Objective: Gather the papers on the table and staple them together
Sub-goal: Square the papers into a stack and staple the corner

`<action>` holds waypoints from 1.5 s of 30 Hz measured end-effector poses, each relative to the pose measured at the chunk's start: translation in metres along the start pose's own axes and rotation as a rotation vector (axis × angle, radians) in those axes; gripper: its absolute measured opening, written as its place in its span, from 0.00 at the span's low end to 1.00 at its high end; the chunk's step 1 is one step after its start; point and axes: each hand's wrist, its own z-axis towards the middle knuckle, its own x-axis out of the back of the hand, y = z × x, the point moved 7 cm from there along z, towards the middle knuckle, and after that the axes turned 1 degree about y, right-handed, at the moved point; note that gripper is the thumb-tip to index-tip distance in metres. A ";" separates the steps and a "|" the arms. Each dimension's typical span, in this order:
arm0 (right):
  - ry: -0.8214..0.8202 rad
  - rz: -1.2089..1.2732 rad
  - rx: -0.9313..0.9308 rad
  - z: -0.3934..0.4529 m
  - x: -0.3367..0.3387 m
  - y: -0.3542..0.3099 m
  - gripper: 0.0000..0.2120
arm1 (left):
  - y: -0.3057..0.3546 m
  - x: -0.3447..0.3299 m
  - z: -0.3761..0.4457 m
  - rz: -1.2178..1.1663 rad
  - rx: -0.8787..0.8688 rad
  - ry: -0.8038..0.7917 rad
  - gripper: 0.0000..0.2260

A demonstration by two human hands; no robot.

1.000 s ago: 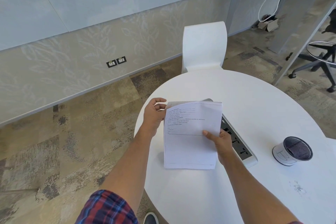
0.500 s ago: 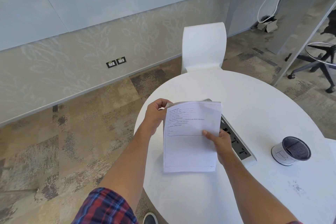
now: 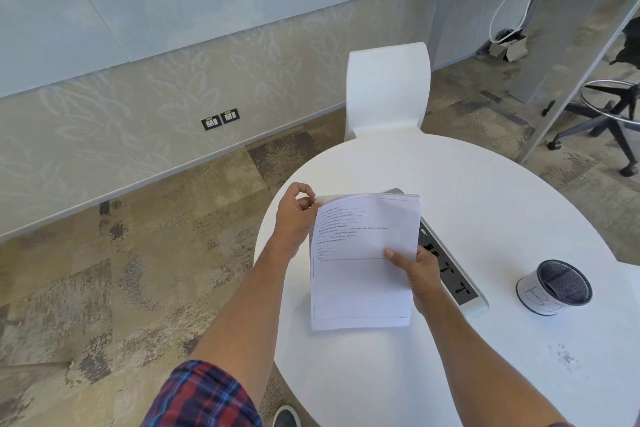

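Both hands are closed on the papers (image 3: pixel 363 260), which are held as one stack above the tabletop (image 3: pixel 502 204), just below the middle of the frame. The left hand (image 3: pixel 294 215) pinches the stack's upper left corner between thumb and fingers; the right hand (image 3: pixel 415 270) grips the right edge, thumb on the top sheet. Gathering appears finished, and squaring of the edges seems to be the step in hand. Stapling is called for next, so a stapler must be found and the pinched corner fed into it. No stapler can be made out; one may be hidden behind the sheets, though this cannot be told. A grey power strip (image 3: pixel 450 274) lies under the right hand, and a cup (image 3: pixel 554 286) stands well apart at the right of the frame.
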 end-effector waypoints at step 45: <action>0.049 -0.034 -0.006 0.006 0.004 0.003 0.10 | -0.009 0.013 0.004 0.100 0.010 0.086 0.07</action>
